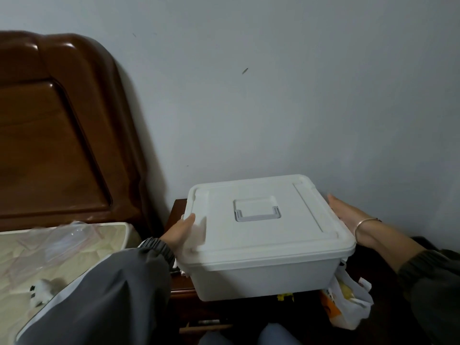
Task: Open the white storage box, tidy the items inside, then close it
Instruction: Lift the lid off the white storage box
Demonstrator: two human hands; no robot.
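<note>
The white storage box [261,277] sits on a dark wooden nightstand [179,282], close to the pale wall [273,95] on the far side and just right of a brown wooden headboard [57,135]. It is a squarish plastic tub with rounded corners and plain, slightly tapering sides. Its lid [273,240] is on and lies flat, with a raised rim all round and a grey fold-down handle [257,212] set in a recess in the middle of the top.

The left hand [178,235], coming out of a grey sleeve [112,295], grips the left edge of the box, thumb lying on the lid and the fingers hidden below the rim; the spot is blurred, so the clip there cannot be made out. The right hand [348,212], with a thin bracelet [366,221] at the wrist, lies with straight fingers against the right side of the lid, grasping nothing.

A crumpled plastic bag [348,307] with yellow and orange print lies at the near right corner of the box. At the left, a mattress [62,247] carries clear plastic wrapping.
</note>
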